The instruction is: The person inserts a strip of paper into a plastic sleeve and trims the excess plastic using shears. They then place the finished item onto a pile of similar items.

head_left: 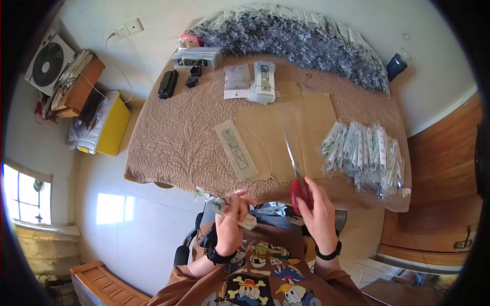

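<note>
1. Scissors with red plastic handles and thin steel blades (295,171) sit in your right hand (319,211). Its grip is clamped around the handles at the counter's near edge. The blades read as one thin line pointing away from you.
2. Your left hand (230,219) has its grip closed on a crumpled clear plastic packet (209,199) with white and green inside. It is held just off the near edge, near the scissors but apart from them.
3. The counter (173,137) wears a tan quilted cloth stitched in leafy curves. A flat brown cardboard sheet (286,122) lies on it under the blades.
4. A long flat clear sleeve with a printed strip (236,149) lies slanted, left of the blades.
5. A fanned pile of narrow glossy packets with white strips (365,153) lies right of the blades, overlapping like shingles.
6. A glinting grey heap of similar packets (296,38) fills the far edge.
</note>
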Demonstrator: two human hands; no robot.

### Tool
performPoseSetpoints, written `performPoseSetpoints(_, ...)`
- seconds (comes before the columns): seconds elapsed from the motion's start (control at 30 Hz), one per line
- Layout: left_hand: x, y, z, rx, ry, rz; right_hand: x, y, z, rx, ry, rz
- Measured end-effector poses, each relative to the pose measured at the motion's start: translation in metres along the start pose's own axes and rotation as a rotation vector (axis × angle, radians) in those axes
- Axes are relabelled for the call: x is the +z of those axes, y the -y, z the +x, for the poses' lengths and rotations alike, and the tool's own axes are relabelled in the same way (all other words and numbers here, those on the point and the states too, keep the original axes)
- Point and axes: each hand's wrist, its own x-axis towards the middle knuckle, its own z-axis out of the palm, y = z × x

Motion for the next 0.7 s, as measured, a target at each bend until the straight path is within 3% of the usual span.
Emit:
performPoseSetpoints(0.1,0.009,-0.009,-0.007,-0.254,0.299,-0.31,-0.001,0.008,0.006,-0.38,-0.146,-0.5)
performPoseSetpoints(0.13,0.012,-0.011,-0.009,-0.253,0.302,-0.315,0.004,0.013,0.005,-0.381,-0.148,-0.506)
performPoseSetpoints(0.2,0.019,-0.014,-0.014,-0.442,0.327,-0.107,0.02,0.028,-0.002,-0.559,0.023,-0.127)
performPoseSetpoints(0.23,0.021,-0.014,-0.017,-0.539,0.34,0.002,0.025,0.028,-0.004,-0.552,0.021,-0.13)
performPoseSetpoints(0.33,0.026,-0.005,-0.024,-0.53,0.35,0.059,0.033,0.027,-0.008,-0.639,0.103,-0.327)
performPoseSetpoints(0.53,0.011,0.011,-0.023,-0.565,0.385,0.007,0.024,0.021,-0.006,-0.629,0.137,-0.341)
performPoseSetpoints(0.63,-0.015,0.027,-0.015,-0.74,0.777,-0.156,0.014,0.016,-0.004,-0.614,0.146,-0.225)
performPoseSetpoints(0.7,0.002,0.0,-0.012,-0.781,0.841,-0.017,0.009,0.013,-0.005,-0.337,0.251,0.081)
